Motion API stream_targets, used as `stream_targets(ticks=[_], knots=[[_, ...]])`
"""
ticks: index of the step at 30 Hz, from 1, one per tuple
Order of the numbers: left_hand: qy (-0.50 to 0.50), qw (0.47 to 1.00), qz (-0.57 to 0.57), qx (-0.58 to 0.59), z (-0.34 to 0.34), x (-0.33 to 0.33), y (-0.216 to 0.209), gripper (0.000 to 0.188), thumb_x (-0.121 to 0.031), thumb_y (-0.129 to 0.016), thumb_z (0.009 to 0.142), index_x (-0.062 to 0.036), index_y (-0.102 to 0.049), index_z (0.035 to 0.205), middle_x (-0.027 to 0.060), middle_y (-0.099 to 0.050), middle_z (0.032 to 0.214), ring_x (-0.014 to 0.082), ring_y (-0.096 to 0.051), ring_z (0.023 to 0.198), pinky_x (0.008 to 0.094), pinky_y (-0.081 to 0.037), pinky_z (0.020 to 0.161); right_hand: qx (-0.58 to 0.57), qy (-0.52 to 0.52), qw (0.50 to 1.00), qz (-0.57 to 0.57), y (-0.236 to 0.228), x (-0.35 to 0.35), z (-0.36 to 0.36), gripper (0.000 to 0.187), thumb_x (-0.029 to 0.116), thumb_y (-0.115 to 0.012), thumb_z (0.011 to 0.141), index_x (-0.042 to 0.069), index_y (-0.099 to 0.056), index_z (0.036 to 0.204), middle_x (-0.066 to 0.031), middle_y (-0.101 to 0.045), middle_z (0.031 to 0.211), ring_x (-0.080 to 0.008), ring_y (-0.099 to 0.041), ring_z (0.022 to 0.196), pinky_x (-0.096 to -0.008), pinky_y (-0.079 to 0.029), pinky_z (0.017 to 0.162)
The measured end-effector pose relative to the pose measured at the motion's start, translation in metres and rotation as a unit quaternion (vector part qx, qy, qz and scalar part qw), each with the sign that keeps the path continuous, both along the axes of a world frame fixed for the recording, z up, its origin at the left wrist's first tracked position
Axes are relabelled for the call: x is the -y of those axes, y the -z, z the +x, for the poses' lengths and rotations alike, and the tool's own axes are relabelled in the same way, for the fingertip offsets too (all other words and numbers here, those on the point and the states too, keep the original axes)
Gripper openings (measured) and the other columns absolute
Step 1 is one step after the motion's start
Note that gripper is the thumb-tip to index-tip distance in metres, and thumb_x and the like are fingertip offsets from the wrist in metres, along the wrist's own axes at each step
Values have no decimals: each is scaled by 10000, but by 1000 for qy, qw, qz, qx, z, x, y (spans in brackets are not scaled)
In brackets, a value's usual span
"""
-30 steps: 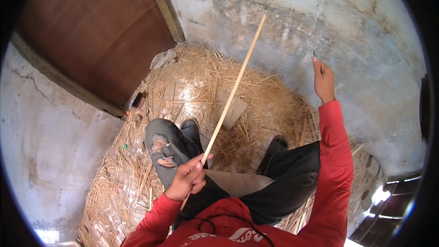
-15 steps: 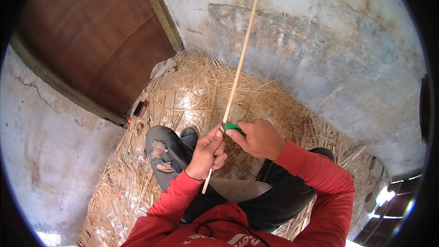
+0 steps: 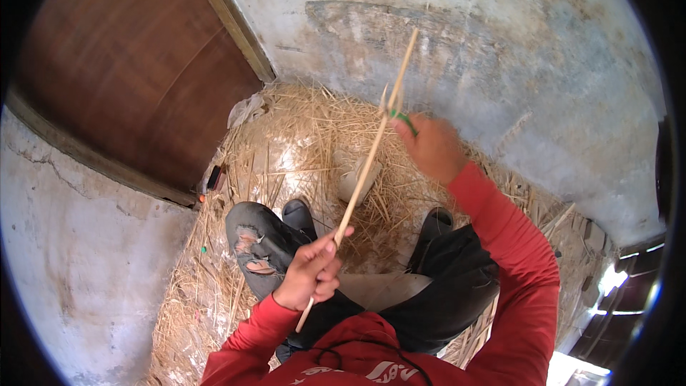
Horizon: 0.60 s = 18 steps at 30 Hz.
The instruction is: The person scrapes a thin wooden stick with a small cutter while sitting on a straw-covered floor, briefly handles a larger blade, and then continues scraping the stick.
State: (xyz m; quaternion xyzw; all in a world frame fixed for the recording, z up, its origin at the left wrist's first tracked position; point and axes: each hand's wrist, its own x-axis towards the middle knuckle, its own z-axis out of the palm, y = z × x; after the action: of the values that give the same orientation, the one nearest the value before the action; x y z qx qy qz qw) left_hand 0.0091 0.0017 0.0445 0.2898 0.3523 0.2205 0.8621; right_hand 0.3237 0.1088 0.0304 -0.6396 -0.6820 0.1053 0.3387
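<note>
A long, thin pale wooden stick (image 3: 370, 154) slants up and away in front of me. Near its lower end my left hand (image 3: 312, 272) is closed around it, and a short end pokes out below the fist. My right hand (image 3: 431, 144), smeared by motion, grips a green-handled utility knife (image 3: 404, 122) farther up the stick. Its blade lies against the wood, where a thin shaving (image 3: 384, 97) curls away. Most of the knife handle is hidden inside the fingers.
Straw and wood shavings (image 3: 307, 136) cover the floor around my legs. A worn plaster wall (image 3: 500, 50) rises beyond, with a brown door (image 3: 136, 64) at the left. A small dark object (image 3: 215, 177) lies by the door frame. Both dark shoes (image 3: 299, 216) rest on the floor.
My right hand has slid the knife away from me along the stick, raising a shaving. My left hand has moved down and toward me, still holding the stick.
</note>
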Motion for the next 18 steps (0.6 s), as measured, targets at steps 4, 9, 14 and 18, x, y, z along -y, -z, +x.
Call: stream_targets(ticks=[4, 9, 14, 18], knots=[[32, 999, -9, -11, -27, 23, 10, 470, -295, -407, 1104, -115, -376, 1538, -61, -228, 622, 41, -203, 433, 227, -185, 381, 40, 106, 993, 16, 4, -22, 50, 578, 531, -465, 1033, 38, -643, 791, -149, -558, 537, -346, -554, 468, -467, -434, 482], [39, 996, 3, -75, -68, 33, 8, 455, -288, -416, 1100, -64, -423, 1497, -58, -259, 602, 55, -225, 429, 237, -219, 407, 73, 151, 985, -44, 10, -32, 63, 584, 514, -433, 1046, 31, -689, 842, -202, -642, 659, -386, -632, 590, -505, -492, 591], [156, 977, 87, -119, -132, 64, 24, 474, -274, -454, 1089, -31, -438, 1496, -55, -326, 598, 48, -326, 457, 222, -304, 461, 30, 301, 950, 81, 51, -58, 191, 607, 510, -485, 1022, -56, -694, 962, -259, -656, 749, -364, -662, 745, -461, -491, 718], [11, 990, 60, -130, -122, 64, 36, 471, -266, -439, 1095, -16, -423, 1494, -50, -304, 597, 54, -286, 453, 232, -283, 449, -100, 296, 950, 19, 21, -35, 157, 622, 535, -485, 1017, -44, -712, 1028, -200, -661, 765, -291, -652, 751, -420, -499, 748]])
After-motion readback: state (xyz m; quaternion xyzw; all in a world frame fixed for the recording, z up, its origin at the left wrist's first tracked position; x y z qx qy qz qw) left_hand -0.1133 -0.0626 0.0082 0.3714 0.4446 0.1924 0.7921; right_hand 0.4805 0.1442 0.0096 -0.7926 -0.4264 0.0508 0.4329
